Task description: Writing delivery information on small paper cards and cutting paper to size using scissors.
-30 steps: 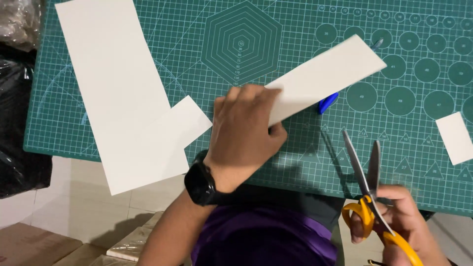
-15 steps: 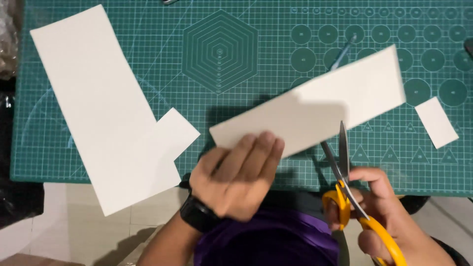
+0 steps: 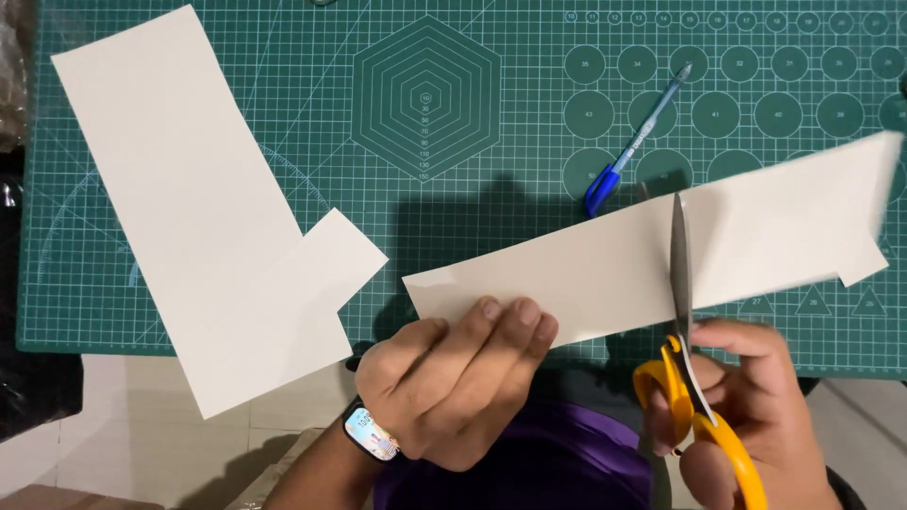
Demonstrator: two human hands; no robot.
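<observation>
So the left hand (image 3: pixel 453 382) is pinching a long white paper strip (image 3: pixel 605 264) by its near edge, holding it up over the green cutting mat (image 3: pixel 472 246). The right hand (image 3: pixel 746 416) is wrapped around yellow-handled scissors (image 3: pixel 685 349), whose blades cross the strip's width. A blue pen (image 3: pixel 635 142) lies on the mat behind the strip, its cap end just beside the paper's far edge. Off to the left sits a bigger white sheet (image 3: pixel 208 208) with a notch cut out, hanging off the mat's edge. There's a smartwatch (image 3: pixel 370 431) on the left wrist.
</observation>
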